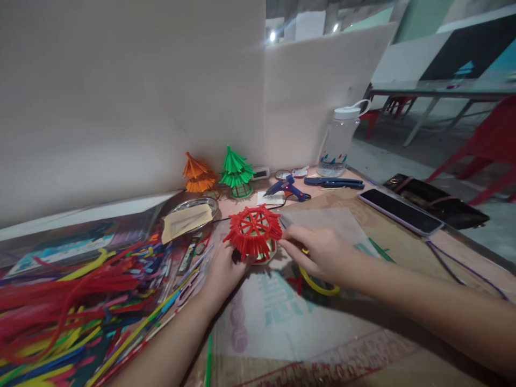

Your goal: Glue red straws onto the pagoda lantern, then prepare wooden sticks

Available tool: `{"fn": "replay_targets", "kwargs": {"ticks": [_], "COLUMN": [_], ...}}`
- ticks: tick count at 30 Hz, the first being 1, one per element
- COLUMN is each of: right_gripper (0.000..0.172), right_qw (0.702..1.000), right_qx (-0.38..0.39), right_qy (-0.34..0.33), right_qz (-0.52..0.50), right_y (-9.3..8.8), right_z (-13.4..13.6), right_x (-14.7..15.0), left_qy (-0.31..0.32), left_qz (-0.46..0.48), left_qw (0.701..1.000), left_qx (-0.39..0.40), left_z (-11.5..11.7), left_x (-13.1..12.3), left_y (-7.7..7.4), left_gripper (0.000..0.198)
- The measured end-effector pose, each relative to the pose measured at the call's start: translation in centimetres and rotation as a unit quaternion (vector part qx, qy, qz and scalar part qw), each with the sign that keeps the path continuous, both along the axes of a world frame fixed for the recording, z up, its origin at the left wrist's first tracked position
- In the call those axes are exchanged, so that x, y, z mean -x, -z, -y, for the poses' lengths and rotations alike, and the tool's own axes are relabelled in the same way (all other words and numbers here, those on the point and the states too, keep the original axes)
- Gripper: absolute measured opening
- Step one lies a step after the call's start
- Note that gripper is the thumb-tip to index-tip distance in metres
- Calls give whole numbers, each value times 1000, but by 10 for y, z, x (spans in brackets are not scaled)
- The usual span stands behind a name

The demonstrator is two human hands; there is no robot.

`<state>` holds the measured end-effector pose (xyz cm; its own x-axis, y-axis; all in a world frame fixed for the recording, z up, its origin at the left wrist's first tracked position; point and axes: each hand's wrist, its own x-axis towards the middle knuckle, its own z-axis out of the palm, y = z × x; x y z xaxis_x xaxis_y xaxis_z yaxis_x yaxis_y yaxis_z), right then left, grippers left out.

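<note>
A red pipe-cleaner roof shape (253, 230), round with spokes and a fringe, sits between my hands near the table's middle. My left hand (222, 269) grips its left underside with closed fingers. My right hand (318, 252) pinches its right edge with fingers pressed together. A yellow loop (318, 286) lies under my right wrist. Finished orange (197, 174) and green (236, 172) pipe-cleaner pagodas stand at the back by the white partition.
A heap of coloured pipe cleaners (68, 306) fills the left. A metal tray (197, 207), blue glue gun (288, 188), blue scissors (334, 183), water bottle (338, 141) and phone (399, 210) lie around. A black bag (439, 204) sits at the right edge.
</note>
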<state>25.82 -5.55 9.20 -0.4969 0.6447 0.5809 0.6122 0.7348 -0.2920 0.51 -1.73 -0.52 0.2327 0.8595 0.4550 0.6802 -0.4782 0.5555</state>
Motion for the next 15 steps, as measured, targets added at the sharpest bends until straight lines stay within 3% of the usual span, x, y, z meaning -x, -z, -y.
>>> {"fn": "replay_targets", "kwargs": {"ticks": [2, 4, 10, 15], "right_gripper": [30, 31, 28, 21], "right_qw": [996, 994, 997, 996], "right_qx": [-75, -96, -79, -79], "right_qy": [7, 11, 6, -6], "right_qz": [39, 52, 2, -37], "right_y": [-3, -1, 19, 23], "right_z": [-4, -4, 1, -2], "right_x": [5, 8, 10, 7], "left_qy": [1, 2, 17, 8], "left_qz": [-2, -1, 4, 21], "left_qw": [1000, 1000, 1000, 1000], "left_qx": [2, 4, 9, 0], "left_z": [0, 1, 3, 4], "left_x": [0, 0, -2, -2], "left_y": [-1, -1, -7, -13], "left_gripper": [28, 27, 25, 30]}}
